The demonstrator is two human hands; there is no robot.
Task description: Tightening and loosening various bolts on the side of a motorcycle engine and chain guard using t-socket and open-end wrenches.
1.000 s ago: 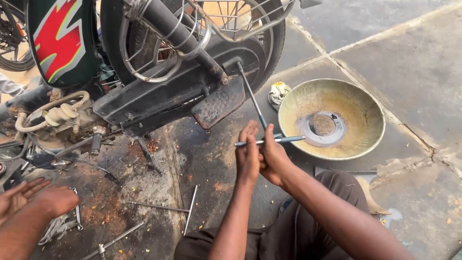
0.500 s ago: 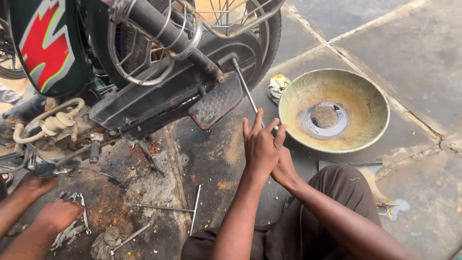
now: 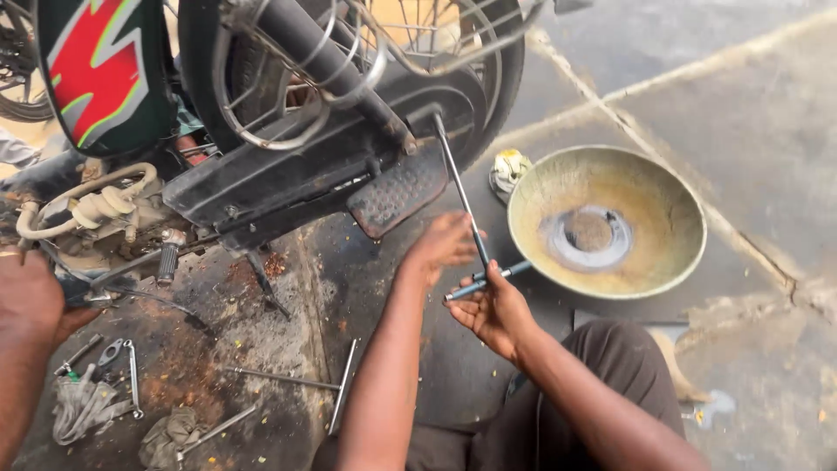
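Head view, looking down: a person is sitting low on an oil-stained concrete floor (image 3: 767, 131) beside a motorcycle (image 3: 288, 148). The right hand (image 3: 497, 310) is closing its grip around a thin metal cross wrench (image 3: 475, 253), fingers clamped on the short crossbar where it is meeting the long shaft. The left hand (image 3: 440, 244) is lying just beside that shaft, fingers blurred, so whether its grip is closed cannot be told. The wrench shaft is rising away from both hands to the motorcycle's underside, near a ribbed footrest (image 3: 397, 194). A shallow metal bowl (image 3: 671, 196) is sitting on the floor just right of the hands. Loose rods (image 3: 288, 378), spanners (image 3: 122, 358) and rags (image 3: 78, 406) are lying at lower left. Another person's hand (image 3: 30, 301) is entering at the left edge.
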